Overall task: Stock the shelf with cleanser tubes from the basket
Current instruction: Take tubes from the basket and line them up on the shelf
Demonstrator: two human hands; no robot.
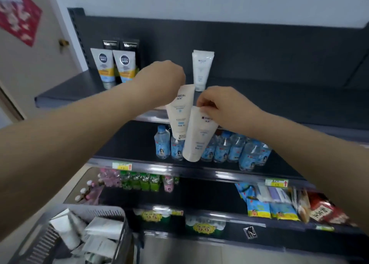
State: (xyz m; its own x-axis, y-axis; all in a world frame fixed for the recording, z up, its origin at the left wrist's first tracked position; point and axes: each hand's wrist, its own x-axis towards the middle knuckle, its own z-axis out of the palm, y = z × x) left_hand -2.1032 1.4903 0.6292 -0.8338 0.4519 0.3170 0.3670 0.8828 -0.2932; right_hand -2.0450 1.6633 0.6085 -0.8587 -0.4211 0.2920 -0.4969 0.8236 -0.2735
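Left hand (165, 78) is being used to grip the left tube (180, 112); the right tube (197, 136) is being pinched by the right hand (219, 106), water bottles (221, 148) partly hidden behind.

Two hands show, the left hand (161, 78) and the right hand (219, 106), and each holds one cream cleanser tube: the left tube (180, 112) and the right tube (197, 136). On the top shelf (69, 92) stand one white tube (201, 70), two blue-and-yellow tubes (103, 68) and two black boxes (110, 44). One basket (103, 211) holds white tubes and packs, too jumbled to count. At least seven water bottles (162, 142) line the shelf below. Two yellow price tags (122, 166) sit on the rails.
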